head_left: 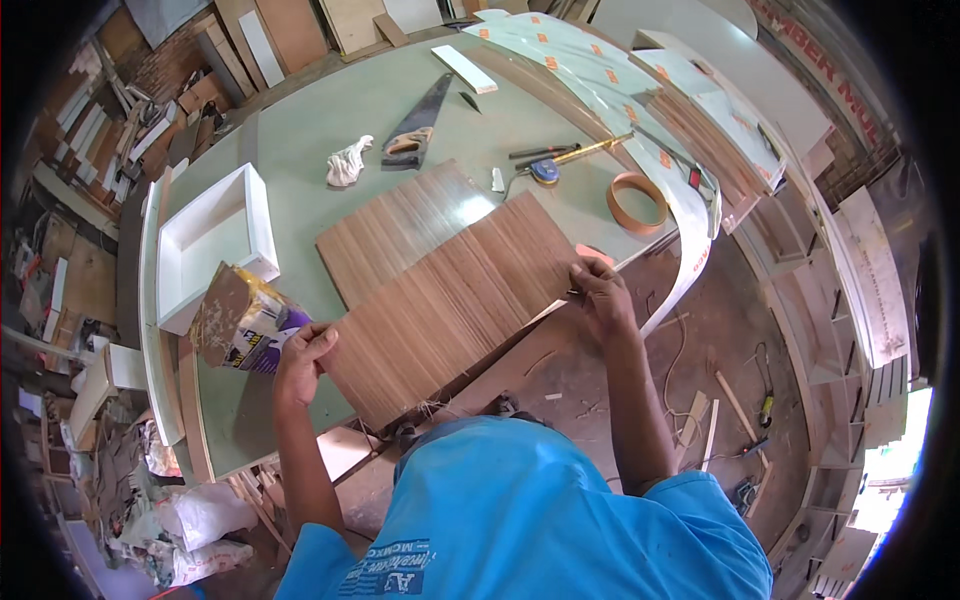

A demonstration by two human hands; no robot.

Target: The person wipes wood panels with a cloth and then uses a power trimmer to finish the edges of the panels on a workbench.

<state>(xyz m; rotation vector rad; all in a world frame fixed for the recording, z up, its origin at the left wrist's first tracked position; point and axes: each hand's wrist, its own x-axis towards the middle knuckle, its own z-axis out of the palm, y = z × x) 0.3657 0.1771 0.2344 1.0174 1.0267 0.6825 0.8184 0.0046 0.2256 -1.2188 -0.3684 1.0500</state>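
A wood-grain board [450,310] with straight brown stripes is tilted at the table's near edge, overlapping a second wood-grain board [400,225] that lies behind it. My left hand [303,362] grips the near board by its left end, thumb on the face and the other fingers partly hidden. At the right end, my right hand [604,298] is closed in a pinch against the edge. A small dark bit shows between its fingertips, too small to name. Thin shavings or fibres [428,408] hang from the board's lower edge.
The green-topped table [290,130] bears a handsaw [418,125], a white cloth [349,162], a tape measure [545,171], an edge-banding roll [636,204] and a white drawer box [217,240]. A cut-open tub [245,325] stands beside my left hand. Wood strips [710,435] litter the floor.
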